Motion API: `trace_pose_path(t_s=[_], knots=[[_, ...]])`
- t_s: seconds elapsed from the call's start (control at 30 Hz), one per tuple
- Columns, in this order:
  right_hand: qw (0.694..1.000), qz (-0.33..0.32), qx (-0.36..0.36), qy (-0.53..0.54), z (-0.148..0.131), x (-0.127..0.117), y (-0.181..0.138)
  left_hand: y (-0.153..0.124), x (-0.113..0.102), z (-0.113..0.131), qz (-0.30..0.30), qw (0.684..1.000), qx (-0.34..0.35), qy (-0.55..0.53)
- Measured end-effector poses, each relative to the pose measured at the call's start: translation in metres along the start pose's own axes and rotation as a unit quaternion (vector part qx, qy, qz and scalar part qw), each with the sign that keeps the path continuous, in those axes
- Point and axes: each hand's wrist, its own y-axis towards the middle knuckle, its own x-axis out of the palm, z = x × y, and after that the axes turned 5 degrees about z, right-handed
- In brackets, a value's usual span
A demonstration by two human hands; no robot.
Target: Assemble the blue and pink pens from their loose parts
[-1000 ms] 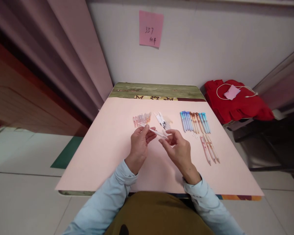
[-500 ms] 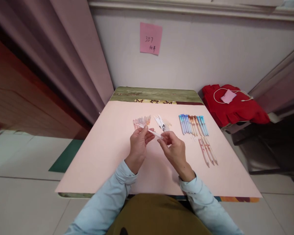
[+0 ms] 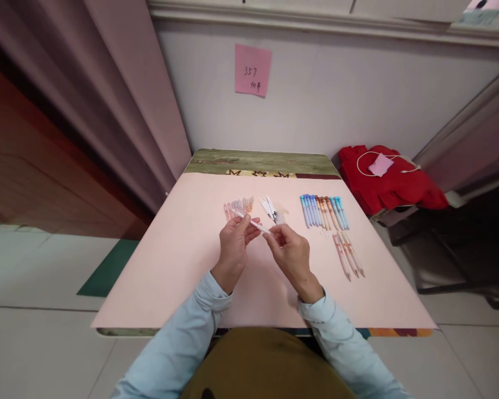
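Observation:
My left hand (image 3: 234, 244) pinches a slender white pen refill (image 3: 256, 224) between thumb and fingers, above the middle of the table. At the refill's lower right end, the thumb and fingers of my right hand (image 3: 290, 249) are closed on it; the very end is hidden by the fingers. Beyond my left hand lies a row of clear and pinkish pen barrels (image 3: 238, 206), partly covered by the hand and the refill. Several white refills with dark tips (image 3: 268, 206) lie just behind my right hand.
Assembled pens (image 3: 323, 211) in blue, brown and turquoise form a row at the right. Three pale pens (image 3: 348, 256) lie in front of them, near tiny white bits (image 3: 326, 233). A pink sheet (image 3: 158, 277) covers the table. Red cloth (image 3: 399, 188) is piled beyond its right edge.
The view has shifted slightly, so the table's things appear a little further left. Both hands keep their hold on the refill, with hardly any movement.

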Motion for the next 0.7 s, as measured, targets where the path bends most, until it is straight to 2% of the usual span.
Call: trace_pose_path(t_s=[0.07,0.13,0.2,0.27,0.3,0.33,0.43,0.5,0.57,0.63,0.7], knots=[[0.997,-0.036,0.046,0.053,0.0,0.001,-0.001,-0.001,0.001,0.0,-0.016,1.0,0.003,0.0],[0.971,-0.1,0.139,0.165,0.003,0.004,-0.002,-0.001,0.001,0.001,-0.034,0.999,0.004,-0.005],[0.911,-0.177,0.242,0.283,0.006,0.006,-0.002,-0.001,0.001,0.002,-0.047,0.999,0.003,-0.009],[0.861,-0.23,0.295,0.345,0.01,0.008,-0.003,0.0,0.0,0.003,-0.049,0.999,-0.001,-0.001],[0.859,-0.235,0.292,0.347,0.011,0.007,-0.003,0.001,0.0,0.002,-0.044,0.999,-0.001,0.007],[0.877,-0.219,0.273,0.329,0.011,0.006,-0.004,0.001,0.0,0.001,-0.035,0.999,0.001,0.017],[0.969,-0.096,0.148,0.173,0.008,0.001,-0.008,0.001,0.001,-0.003,-0.008,0.999,0.007,0.042],[0.994,-0.043,0.077,0.069,0.006,-0.003,-0.01,0.001,0.002,-0.006,-0.009,0.999,0.003,0.049],[0.996,-0.04,0.064,0.051,0.005,-0.006,-0.011,0.001,0.005,-0.008,-0.029,0.998,-0.003,0.051],[0.984,-0.067,0.106,0.131,0.008,-0.007,-0.011,0.001,0.007,-0.009,-0.055,0.997,-0.009,0.052],[0.949,-0.112,0.171,0.241,0.013,-0.009,-0.012,0.0,0.01,-0.011,-0.077,0.995,-0.014,0.056]])
